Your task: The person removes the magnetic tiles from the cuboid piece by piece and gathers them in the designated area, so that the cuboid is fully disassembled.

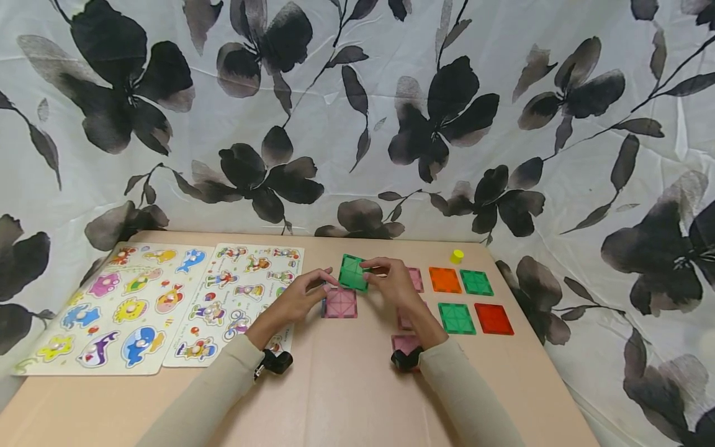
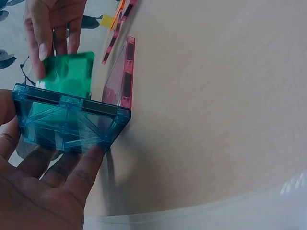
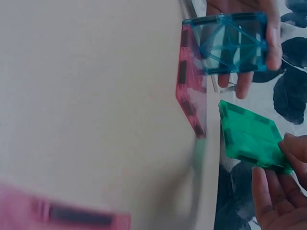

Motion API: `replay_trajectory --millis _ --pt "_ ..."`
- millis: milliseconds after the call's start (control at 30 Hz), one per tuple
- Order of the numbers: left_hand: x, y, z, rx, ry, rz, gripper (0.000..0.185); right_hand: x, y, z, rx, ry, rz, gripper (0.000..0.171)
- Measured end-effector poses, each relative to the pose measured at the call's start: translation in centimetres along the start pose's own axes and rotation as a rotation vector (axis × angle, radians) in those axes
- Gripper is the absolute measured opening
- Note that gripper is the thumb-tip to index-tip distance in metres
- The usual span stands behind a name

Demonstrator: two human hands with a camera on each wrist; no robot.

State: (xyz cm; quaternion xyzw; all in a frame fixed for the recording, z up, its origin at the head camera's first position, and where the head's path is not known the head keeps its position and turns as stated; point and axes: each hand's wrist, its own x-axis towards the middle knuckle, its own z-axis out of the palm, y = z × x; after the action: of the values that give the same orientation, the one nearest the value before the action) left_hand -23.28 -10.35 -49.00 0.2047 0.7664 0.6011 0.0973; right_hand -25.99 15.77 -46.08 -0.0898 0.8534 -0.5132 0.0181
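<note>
My left hand [image 1: 298, 298] holds a translucent blue magnetic tile [image 2: 72, 117] on edge, thumb at one side and fingers beneath it in the left wrist view. The blue tile stands along the left side of a pink magnetic tile [image 1: 341, 303] lying on the table. My right hand [image 1: 392, 287] pinches a translucent green magnetic tile [image 3: 249, 136] by one edge, thumb on one face and fingers on the other. The green tile is tilted above the far side of the pink one, and in the head view it partly overlaps it.
Several pink tiles [image 1: 416, 279] lie partly hidden by the right arm. Right of them are an orange tile [image 1: 445, 280], two green tiles [image 1: 457, 318] and a red tile [image 1: 494, 319]. A small yellow cylinder [image 1: 457, 256] stands behind. Two picture boards [image 1: 184, 267] lie at the left.
</note>
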Motion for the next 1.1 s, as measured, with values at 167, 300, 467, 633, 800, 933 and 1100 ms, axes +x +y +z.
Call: replay_trajectory --millis 167,300,467,633,800,933,1100 --pt "0.0 0.1 -0.1 0.008 0.0 0.012 0.024 -1.0 0.2 -1.7 -0.004 0.041 0.011 0.024" --pt "0.0 0.1 -0.1 0.013 0.004 0.01 0.024 -2.1 0.4 -3.2 0.001 0.05 0.043 0.023" --pt "0.1 0.0 0.0 0.011 -0.001 0.004 0.023 -4.1 1.0 -5.1 0.0 0.053 0.11 0.021" --pt "0.1 -0.1 0.0 0.012 0.0 -0.005 0.023 -6.4 1.9 -7.2 0.009 0.068 0.169 0.022" --pt "0.1 -0.1 0.1 0.021 0.006 -0.005 0.024 -8.6 3.3 -9.6 0.029 0.061 0.162 0.024" --pt "0.1 -0.2 0.1 0.022 0.007 -0.004 0.025 -10.5 4.4 -11.5 0.033 0.055 0.167 0.025" --pt "0.1 -0.2 0.0 0.016 0.001 -0.002 0.024 -12.8 5.7 -13.2 0.038 0.064 0.219 0.027"
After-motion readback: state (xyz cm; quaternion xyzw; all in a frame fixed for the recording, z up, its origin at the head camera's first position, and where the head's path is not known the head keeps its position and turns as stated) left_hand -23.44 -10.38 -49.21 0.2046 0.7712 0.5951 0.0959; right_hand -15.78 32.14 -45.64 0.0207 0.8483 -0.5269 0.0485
